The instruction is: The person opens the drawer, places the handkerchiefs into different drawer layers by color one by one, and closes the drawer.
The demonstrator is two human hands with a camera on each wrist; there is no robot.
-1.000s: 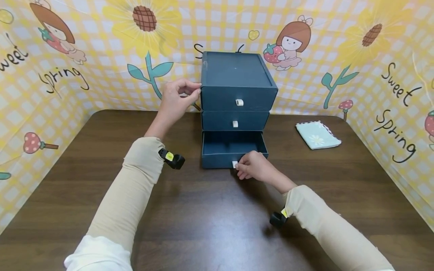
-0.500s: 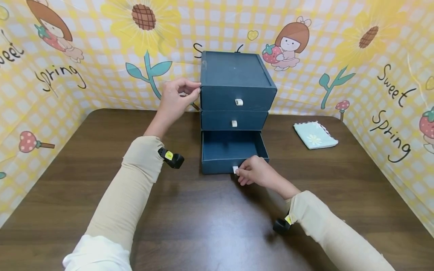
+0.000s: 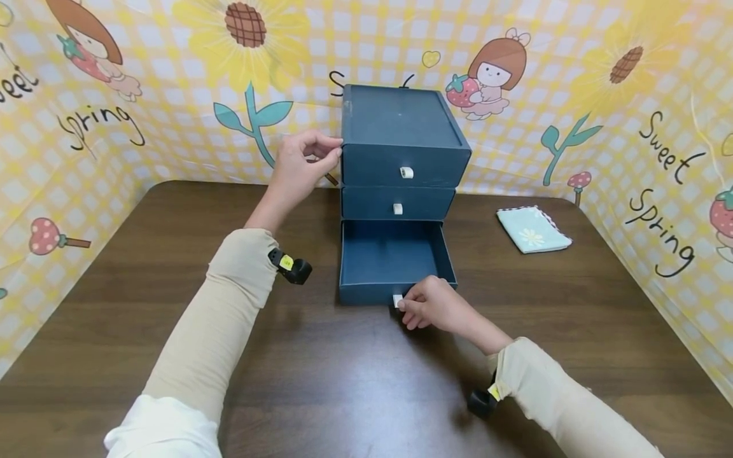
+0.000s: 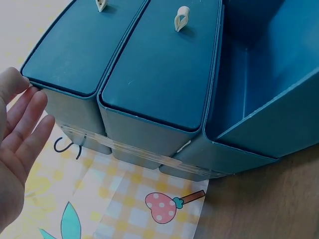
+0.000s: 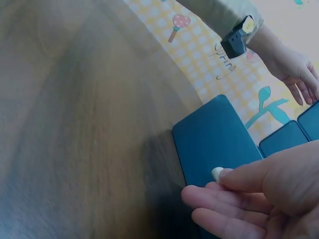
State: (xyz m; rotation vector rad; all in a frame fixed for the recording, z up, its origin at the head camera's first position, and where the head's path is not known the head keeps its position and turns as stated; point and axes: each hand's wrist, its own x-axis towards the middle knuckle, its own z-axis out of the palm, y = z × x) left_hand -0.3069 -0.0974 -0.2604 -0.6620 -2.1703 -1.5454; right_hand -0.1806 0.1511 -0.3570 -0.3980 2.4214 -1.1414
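Observation:
A dark blue drawer cabinet [image 3: 403, 117] stands at the back of the table. Its bottom drawer [image 3: 392, 251] is pulled far out, and nothing shows inside. My right hand [image 3: 438, 305] pinches the small white pull tab [image 5: 217, 173] on that drawer's front between thumb and fingers. At the cabinet's upper left front corner, the fingertips of my left hand [image 3: 303, 165] touch the edge. In the left wrist view, this hand's other fingers [image 4: 35, 134] lie fairly straight beside the cabinet's side. The upper two drawers, the middle one [image 4: 159, 64] among them, stay closed.
A folded light blue cloth [image 3: 534, 229] with a white flower lies to the right on the brown wooden table [image 3: 321, 381]. Yellow checked fabric [image 3: 321, 38] with printed figures surrounds the table's back and sides.
My right hand has drawn the bottom drawer further out toward me. My left hand keeps its place at the cabinet's corner.

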